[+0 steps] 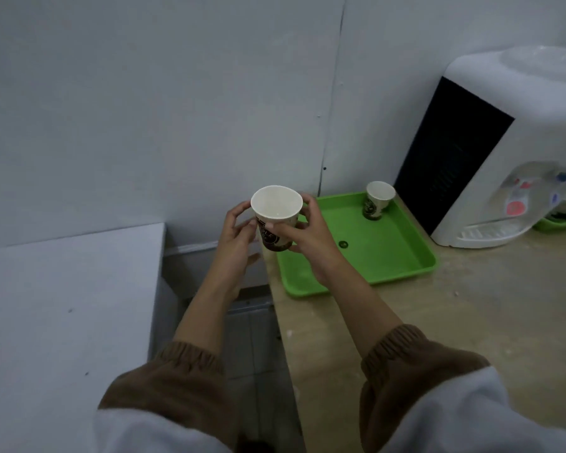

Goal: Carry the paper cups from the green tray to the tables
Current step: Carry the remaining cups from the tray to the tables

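- Held paper cup: upright, mouth up, long axis near vertical, in the air over the near-left corner of the green tray.
- Right hand wraps the cup's right side, fingers closed on it; left hand touches its left side with loosely curled fingers.
- Second paper cup: stands upright at the tray's far edge, well apart from the first.
- Count: two cups, one tray in full view.
- Tray rests on a beige counter, a white water dispenser just beside it.
- Grey table lies to the left.
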